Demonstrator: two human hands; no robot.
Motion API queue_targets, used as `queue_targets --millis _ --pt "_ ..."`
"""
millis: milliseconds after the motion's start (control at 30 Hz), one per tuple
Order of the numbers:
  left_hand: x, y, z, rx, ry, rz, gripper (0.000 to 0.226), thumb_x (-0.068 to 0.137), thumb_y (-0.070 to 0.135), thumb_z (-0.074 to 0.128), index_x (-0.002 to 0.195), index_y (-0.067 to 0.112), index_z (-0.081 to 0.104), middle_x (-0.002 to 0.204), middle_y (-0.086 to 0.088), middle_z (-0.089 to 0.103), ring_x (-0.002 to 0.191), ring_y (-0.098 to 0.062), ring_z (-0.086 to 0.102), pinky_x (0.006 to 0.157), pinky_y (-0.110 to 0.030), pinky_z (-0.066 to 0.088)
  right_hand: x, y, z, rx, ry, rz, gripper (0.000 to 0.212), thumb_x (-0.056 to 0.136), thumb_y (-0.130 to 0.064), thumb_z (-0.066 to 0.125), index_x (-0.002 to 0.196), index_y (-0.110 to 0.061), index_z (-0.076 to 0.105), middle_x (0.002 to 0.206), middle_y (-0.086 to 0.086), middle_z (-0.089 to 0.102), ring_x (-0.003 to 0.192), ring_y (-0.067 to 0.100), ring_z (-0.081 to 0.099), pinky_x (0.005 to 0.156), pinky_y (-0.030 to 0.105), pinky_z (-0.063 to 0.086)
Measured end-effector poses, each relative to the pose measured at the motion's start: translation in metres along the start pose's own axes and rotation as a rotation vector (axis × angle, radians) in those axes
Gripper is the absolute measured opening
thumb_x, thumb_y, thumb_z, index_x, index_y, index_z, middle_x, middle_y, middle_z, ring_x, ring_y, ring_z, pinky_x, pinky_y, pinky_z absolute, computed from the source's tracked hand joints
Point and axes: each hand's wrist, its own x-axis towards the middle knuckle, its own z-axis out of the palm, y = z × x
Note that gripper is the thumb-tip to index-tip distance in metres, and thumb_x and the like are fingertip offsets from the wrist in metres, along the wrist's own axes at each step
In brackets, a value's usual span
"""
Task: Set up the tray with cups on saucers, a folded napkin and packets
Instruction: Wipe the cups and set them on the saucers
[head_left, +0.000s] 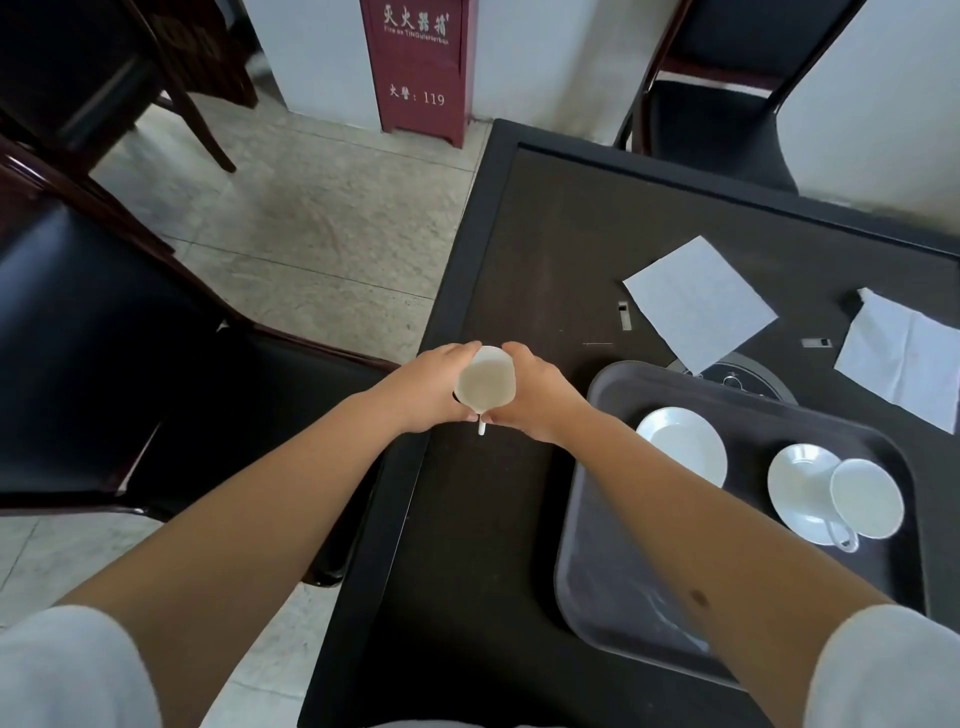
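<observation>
**Step in hand: second cup to its saucer**

I hold a white cup (485, 384) between my left hand (431, 389) and right hand (535, 395), fingers of both curled round its sides, at the centre of the frame above the left edge of the tabletop (545, 249). Its handle points toward me.

The tray (613, 597) lies at lower right. It carries an empty saucer (681, 444) and, right of it, a saucer (797, 488) bearing a cup (865, 498).

Next move, as I judge it: carry the held cup rightward and set it upright on the empty saucer, centred.

Two unfolded napkins (698, 301) (904, 358) lie on the tabletop at right, beyond the tray. I can identify no packets.

Surroundings: tiled floor (322, 234), dark chairs (104, 312) at left and upper right, a red fire-extinguisher cabinet (418, 67) at top centre.
</observation>
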Motion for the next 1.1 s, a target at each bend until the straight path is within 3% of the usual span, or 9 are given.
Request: queue_targets --millis 100,200,333,433,567,700,900,1033,1100 --pt "-0.008 0.005 0.003 -0.017 0.027 0.006 0.100 0.073 0.035 0.082 0.152 0.022 0.022 0.153 -0.001 0.035 0.136 -0.022 0.036 0.107 -0.037 0.034 -0.009 0.002 0.000 0.043 0.036 -0.037 0.084 0.064 -0.035 0.087 0.132 -0.026 0.040 0.115 -0.009 0.053 0.102 0.013 0.051 0.075 0.026 0.039" --pt "-0.020 0.014 0.006 -0.032 0.055 0.001 0.101 0.073 0.038 0.083 0.152 0.022 0.021 0.154 -0.002 0.034 0.137 -0.022 0.034 0.106 -0.037 0.032 -0.022 0.004 -0.002 0.055 0.062 -0.093 0.082 0.064 -0.035 0.088 0.132 -0.026 0.043 0.115 -0.010 0.053 0.101 0.009 0.047 0.080 0.025 0.036" --pt "-0.039 0.033 0.013 -0.032 0.095 -0.004 0.103 0.071 0.043 0.083 0.152 0.025 0.021 0.153 0.000 0.034 0.136 -0.022 0.036 0.104 -0.040 0.034 -0.048 0.006 -0.008 0.030 0.073 -0.111 0.094 0.067 -0.038 0.087 0.145 -0.025 0.034 0.139 -0.002 0.051 0.124 0.020 0.048 0.097 0.033 0.037" --pt "-0.051 0.047 0.019 -0.027 0.120 0.006 0.102 0.072 0.044 0.082 0.152 0.026 0.021 0.153 0.002 0.034 0.135 -0.020 0.038 0.103 -0.040 0.036 -0.070 0.009 -0.013 0.032 0.075 -0.104 0.100 0.068 -0.040 0.086 0.148 -0.024 0.028 0.145 0.000 0.046 0.131 0.023 0.044 0.103 0.037 0.036" --pt "-0.065 0.071 0.026 0.003 0.144 0.034 0.101 0.073 0.043 0.081 0.152 0.028 0.019 0.155 0.003 0.032 0.135 -0.020 0.038 0.103 -0.039 0.036 -0.102 0.016 -0.022 0.098 0.142 -0.093 0.089 0.064 -0.038 0.087 0.137 -0.027 0.038 0.116 -0.012 0.054 0.106 0.015 0.055 0.078 0.025 0.041" --pt "-0.076 0.094 0.035 0.012 0.147 0.058 0.102 0.073 0.045 0.080 0.152 0.029 0.019 0.154 0.003 0.032 0.134 -0.020 0.039 0.101 -0.038 0.037 -0.133 0.025 -0.032 0.110 0.191 -0.125 0.081 0.061 -0.039 0.088 0.128 -0.030 0.044 0.100 -0.023 0.050 0.090 0.005 0.050 0.066 0.017 0.038" --pt "-0.087 0.138 0.062 0.011 0.153 0.078 0.102 0.073 0.046 0.080 0.152 0.030 0.019 0.154 0.004 0.032 0.135 -0.020 0.038 0.100 -0.036 0.036 -0.182 0.055 -0.046 0.106 0.229 -0.120 0.075 0.066 -0.034 0.086 0.130 -0.027 0.045 0.113 -0.011 0.057 0.101 0.014 0.056 0.080 0.031 0.044" --pt "-0.088 0.173 0.079 0.020 0.139 0.098 0.102 0.072 0.047 0.081 0.152 0.029 0.020 0.154 0.003 0.033 0.135 -0.020 0.039 0.101 -0.040 0.040 -0.212 0.079 -0.059 0.115 0.247 -0.091 0.072 0.068 -0.030 0.084 0.129 -0.023 0.047 0.107 -0.011 0.055 0.094 0.015 0.053 0.076 0.030 0.043" --pt "-0.087 0.190 0.087 0.003 0.139 0.113 0.101 0.071 0.046 0.082 0.151 0.030 0.022 0.153 0.004 0.035 0.134 -0.020 0.040 0.099 -0.038 0.041 -0.223 0.091 -0.066 0.128 0.248 -0.073 0.076 0.069 -0.028 0.084 0.134 -0.020 0.045 0.120 -0.004 0.057 0.106 0.019 0.054 0.082 0.033 0.047"
